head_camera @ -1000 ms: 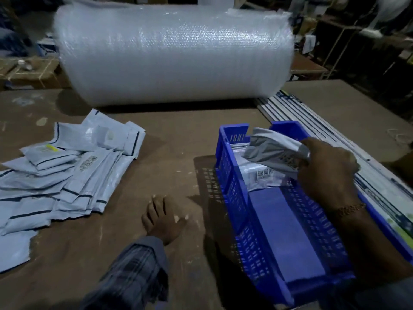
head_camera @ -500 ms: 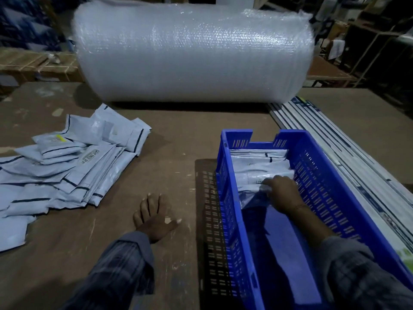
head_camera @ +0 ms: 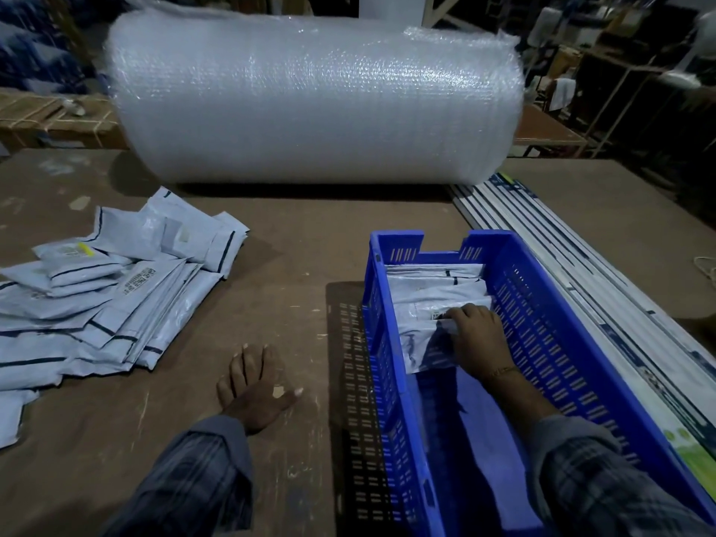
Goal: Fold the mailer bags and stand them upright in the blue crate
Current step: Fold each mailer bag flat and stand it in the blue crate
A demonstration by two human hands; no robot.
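Mailer bags split into two lots in the head view, the only one I have. A short row of folded bags (head_camera: pixel 436 288) stands on edge at the far end of the blue crate (head_camera: pixel 550 343), packed against its far wall. My right hand (head_camera: pixel 480 339) is down inside the crate, fingers curled over the top of the nearest folded bag (head_camera: pixel 424 343), pressing it up against the row. That bag leans a little toward me, so I judge it is not quite settled upright yet.

My left hand (head_camera: pixel 257 389) lies flat on the table (head_camera: pixel 302 242), fingers straight and loosely spread, holding nothing, between the crate and the loose pile (head_camera: pixel 104 300).

That pile, on the table to my left and well apart from the crate, is a fan of many unfolded bags lying flat and overlapping. I cannot count them exactly, but they plainly outnumber what stands in the crate. The near part of the crate floor shows bare blue.

So I reckon the task is at an early stage: a handful filed, one being seated now, most of the folding ahead. A big bubble wrap roll (head_camera: pixel 314 98) lies across the far side of the table, clear of the work.
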